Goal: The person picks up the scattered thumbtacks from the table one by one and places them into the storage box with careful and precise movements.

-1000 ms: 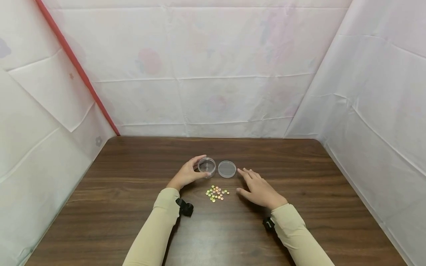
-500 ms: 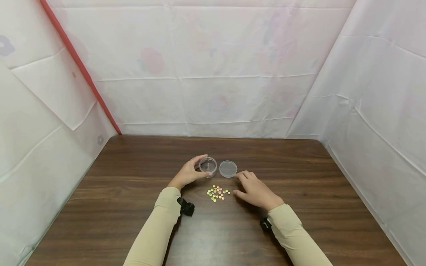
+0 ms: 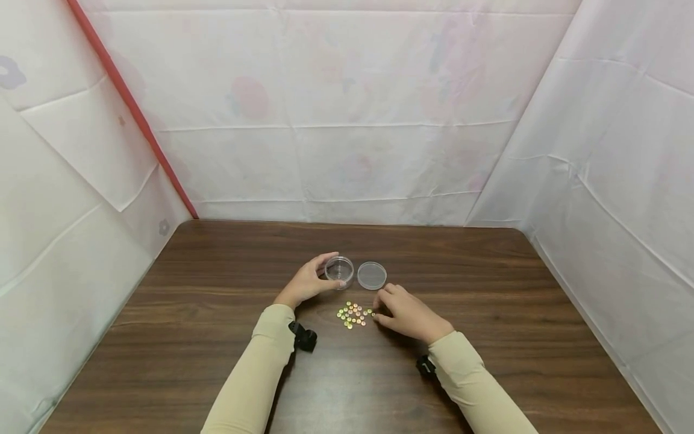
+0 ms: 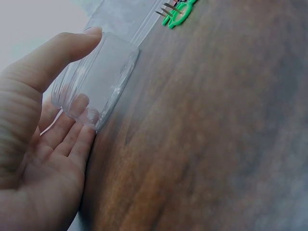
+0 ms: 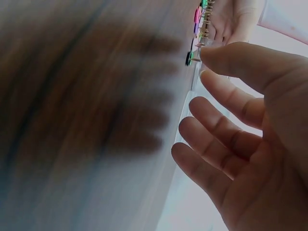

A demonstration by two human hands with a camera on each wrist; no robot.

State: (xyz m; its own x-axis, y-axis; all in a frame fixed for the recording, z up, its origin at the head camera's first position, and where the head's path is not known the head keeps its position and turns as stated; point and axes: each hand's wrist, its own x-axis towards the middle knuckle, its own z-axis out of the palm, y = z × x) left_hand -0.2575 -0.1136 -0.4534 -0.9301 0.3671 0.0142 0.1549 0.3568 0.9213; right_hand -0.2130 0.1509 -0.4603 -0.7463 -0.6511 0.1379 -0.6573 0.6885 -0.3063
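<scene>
My left hand [image 3: 308, 282] grips a clear round plastic container [image 3: 339, 274] by its side, thumb on the near wall and fingers behind. In the left wrist view the container [image 4: 103, 77] shows its transparent wall, with fingertips visible through it. Several small, shiny thumbtacks [image 3: 352, 314] lie in a loose cluster, points up. At the cluster's right end is my right hand [image 3: 412, 313], fingers loosely bent. In the right wrist view, thumb and index finger stand slightly apart, right at the spike of the outermost thumbtack [image 5: 189, 58].
A clear round lid [image 3: 372, 275] lies flat just right of the container. The dark wood-grain table [image 3: 217, 337] extends on all sides. White patterned sheets [image 3: 347, 108] hang behind and at both sides. Black wrist cameras [image 3: 305, 338] sit on both sleeves.
My right hand has moved left and toward me, from beside the lid to the rightmost thumbtack, its thumb and index finger drawing closer together. My left hand keeps its grip on the container.
</scene>
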